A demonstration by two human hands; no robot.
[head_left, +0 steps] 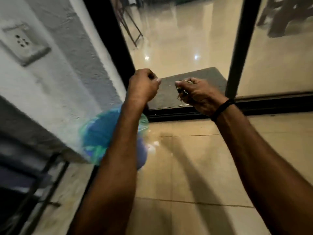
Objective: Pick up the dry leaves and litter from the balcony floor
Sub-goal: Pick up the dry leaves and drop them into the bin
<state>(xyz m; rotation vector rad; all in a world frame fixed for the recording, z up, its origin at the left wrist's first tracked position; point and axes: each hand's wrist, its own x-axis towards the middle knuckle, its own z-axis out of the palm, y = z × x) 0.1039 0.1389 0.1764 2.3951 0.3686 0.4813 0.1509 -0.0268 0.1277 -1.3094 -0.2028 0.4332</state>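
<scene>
- right hand [201, 94]: fingers and thumb curled around a small clump of dry leaves [179, 93] – brown scraps stick out below the knuckles; the clump is off the floor, held over the near edge of the doormat [203, 75].
- left hand [143, 86]: fingers clenched into a fist, thumb tip laid against the forefinger; raised level with the right hand, apart from it.
- right wrist carries a black wristband [222, 107].
- both bare forearms reach forward from the bottom of the view.
- blue bin [100, 133] with a green liner stands on the balcony floor [194, 167] against the wall corner, partly hidden behind the left forearm; it is blurred.
- dark grey doormat lies inside the room, touching the black door track [271, 100].
- balcony floor is beige tile – arm shadows fall across it.
- white rough-plastered wall [67, 73] on the left bears a socket plate [23, 43].
- a black door post [242, 44] rises from the track beyond the right hand.
</scene>
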